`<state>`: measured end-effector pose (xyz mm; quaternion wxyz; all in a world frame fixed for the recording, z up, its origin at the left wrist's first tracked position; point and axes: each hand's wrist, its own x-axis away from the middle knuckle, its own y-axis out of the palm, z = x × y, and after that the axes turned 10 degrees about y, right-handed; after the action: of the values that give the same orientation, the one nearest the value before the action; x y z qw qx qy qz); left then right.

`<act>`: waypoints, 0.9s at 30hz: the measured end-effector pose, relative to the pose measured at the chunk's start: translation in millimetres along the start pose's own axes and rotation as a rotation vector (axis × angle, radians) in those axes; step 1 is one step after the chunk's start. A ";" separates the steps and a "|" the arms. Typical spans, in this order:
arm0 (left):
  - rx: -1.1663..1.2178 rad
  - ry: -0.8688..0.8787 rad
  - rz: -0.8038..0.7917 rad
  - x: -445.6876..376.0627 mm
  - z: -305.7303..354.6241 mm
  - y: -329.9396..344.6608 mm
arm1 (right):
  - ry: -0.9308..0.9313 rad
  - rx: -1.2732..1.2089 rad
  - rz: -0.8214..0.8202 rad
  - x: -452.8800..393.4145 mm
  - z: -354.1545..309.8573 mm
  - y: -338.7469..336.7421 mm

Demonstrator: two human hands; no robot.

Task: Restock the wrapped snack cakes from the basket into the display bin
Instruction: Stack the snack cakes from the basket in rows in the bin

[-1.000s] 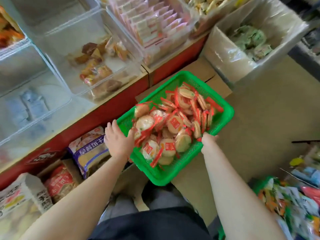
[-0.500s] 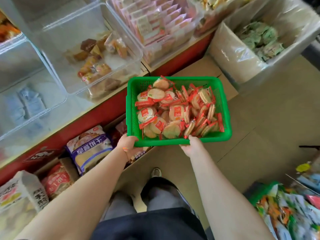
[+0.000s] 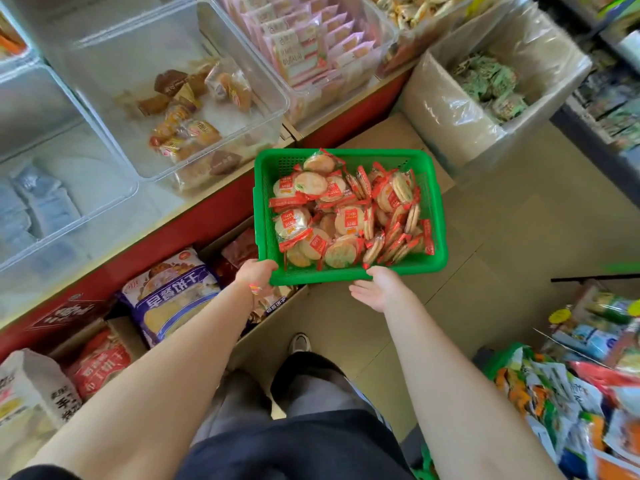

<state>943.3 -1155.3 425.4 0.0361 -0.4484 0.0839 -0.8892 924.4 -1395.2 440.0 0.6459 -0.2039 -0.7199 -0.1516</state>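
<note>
Round pale snack cakes in clear wrappers w/ red labels (image 3: 341,220) heaped loose in green perforated plastic basket (image 3: 437,216), held level over cardboard-covered floor, just in front of red-edged display shelf (image 3: 194,220). Left hand (image 3: 257,274) grips basket's near-left corner, fingers curled under rim. Right hand (image 3: 375,287) at near rim, palm up, thumb touching edge; fingers hidden under basket, grip can't tell. Clear plastic display bin (image 3: 242,53) up-left of basket, part-filled w/ brown & orange wrapped cakes. Pink-packet bin (image 3: 391,26) next right. Plastic-lined cardboard box w/ green packets (image 3: 450,112) to the right.
</note>
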 end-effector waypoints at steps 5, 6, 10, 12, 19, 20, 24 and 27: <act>0.160 0.020 -0.138 9.0 1.3 -12.3 | -0.150 0.096 0.151 12.8 16.0 23.3; 0.183 0.031 -0.154 9.6 0.8 -12.5 | -0.217 0.126 0.220 10.7 15.4 27.1; 0.213 0.056 -0.240 11.0 7.5 -8.1 | -0.500 0.316 0.470 0.0 -5.8 33.2; 0.060 0.090 -0.216 7.0 20.2 -5.9 | -0.597 0.384 0.560 -6.2 -27.7 35.9; -0.569 0.544 0.135 -26.2 78.4 20.2 | -0.699 0.545 0.754 -45.8 -99.9 39.9; -0.645 0.575 0.075 -34.2 84.6 31.8 | -0.675 0.590 0.751 -52.1 -106.1 39.1; -1.015 0.576 -0.148 -67.3 91.1 78.2 | -0.580 0.737 0.714 -69.4 -118.2 36.2; -1.209 0.468 -0.169 -83.4 87.6 95.1 | -0.613 0.648 0.741 -60.0 -124.6 34.6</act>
<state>1062.3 -1247.4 393.3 -0.3118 -0.1894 0.5393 -0.7590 1054.4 -1431.0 393.8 0.4474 -0.2686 -0.7643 0.3788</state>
